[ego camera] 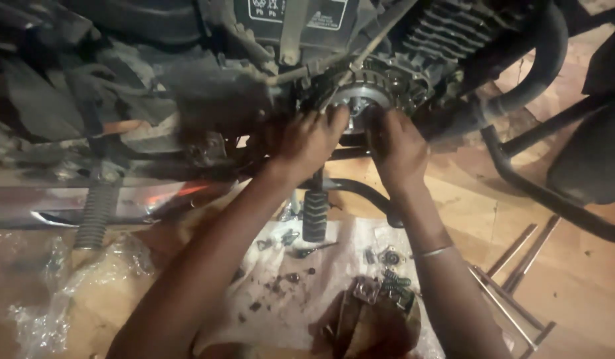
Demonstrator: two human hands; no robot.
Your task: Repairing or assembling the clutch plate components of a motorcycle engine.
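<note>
A round metal clutch assembly (362, 100) sits in the open side of a motorcycle engine (447, 40). My left hand (309, 141) grips its left rim, fingers curled over the edge. My right hand (400, 149) presses against its lower right rim, a thin metal bangle (432, 251) on that wrist. Both hands reach up from below, and the lower part of the assembly is hidden behind them.
A rubber footpeg (315, 214) hangs just below the hands. A white sheet (334, 266) on the floor carries small springs, bolts and parts (390, 279). Long metal rods (520, 266) lie at the right. Crumpled clear plastic (61, 292) is at the left. A black frame tube (540, 193) curves at right.
</note>
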